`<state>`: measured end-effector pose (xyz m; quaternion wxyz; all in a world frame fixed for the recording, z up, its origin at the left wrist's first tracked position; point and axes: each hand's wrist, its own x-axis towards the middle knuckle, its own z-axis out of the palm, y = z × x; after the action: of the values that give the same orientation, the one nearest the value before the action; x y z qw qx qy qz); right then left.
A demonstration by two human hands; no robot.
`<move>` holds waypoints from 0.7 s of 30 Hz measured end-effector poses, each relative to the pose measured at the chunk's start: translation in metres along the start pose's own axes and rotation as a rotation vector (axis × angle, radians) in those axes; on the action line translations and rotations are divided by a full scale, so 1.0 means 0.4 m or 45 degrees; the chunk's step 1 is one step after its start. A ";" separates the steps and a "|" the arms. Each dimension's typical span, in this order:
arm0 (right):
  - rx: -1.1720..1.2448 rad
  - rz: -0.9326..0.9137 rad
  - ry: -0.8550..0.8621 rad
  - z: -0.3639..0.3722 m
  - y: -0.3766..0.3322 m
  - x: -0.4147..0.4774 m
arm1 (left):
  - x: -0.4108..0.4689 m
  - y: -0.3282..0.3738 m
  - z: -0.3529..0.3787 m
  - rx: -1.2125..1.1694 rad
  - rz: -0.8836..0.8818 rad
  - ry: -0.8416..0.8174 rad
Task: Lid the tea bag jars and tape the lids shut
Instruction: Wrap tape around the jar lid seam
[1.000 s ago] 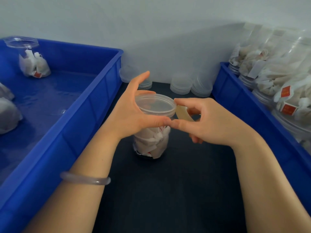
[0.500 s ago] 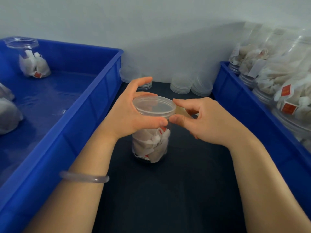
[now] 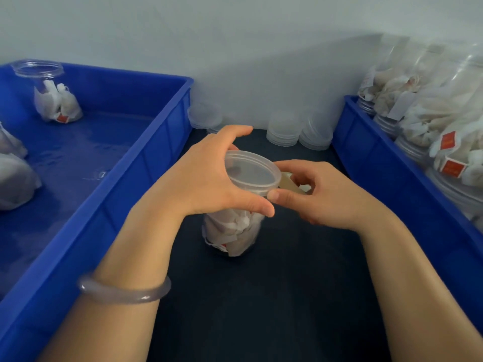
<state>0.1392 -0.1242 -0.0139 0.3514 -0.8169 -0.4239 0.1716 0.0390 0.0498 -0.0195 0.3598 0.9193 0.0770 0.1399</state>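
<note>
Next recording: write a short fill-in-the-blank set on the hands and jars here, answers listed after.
1. The left hand grips the translucent round lid of the clear plastic jar holding white ____ bags.
2. The right hand pinches a beige strip of ____ at that lid's rim.
3. The lidless clear jar stands in the blue plastic bin on the person's ____.
4. Stacks of spare clear lids lie against the ____.
Missing words: tea; tape; left; wall.
</note>
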 end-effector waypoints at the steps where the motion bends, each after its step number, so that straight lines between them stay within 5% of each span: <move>1: -0.011 0.017 0.018 0.004 -0.003 0.001 | 0.001 0.004 0.003 0.057 0.006 0.011; 7: -0.081 0.017 -0.163 -0.012 -0.008 -0.006 | 0.002 -0.006 0.008 -0.100 0.005 0.066; 21: -0.173 0.014 0.098 -0.009 -0.015 -0.007 | 0.002 -0.034 0.012 -0.249 0.137 0.060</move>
<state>0.1362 -0.1255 -0.0070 0.3100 -0.8472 -0.4163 0.1128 0.0405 0.0568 -0.0321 0.4378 0.8791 0.0220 0.1873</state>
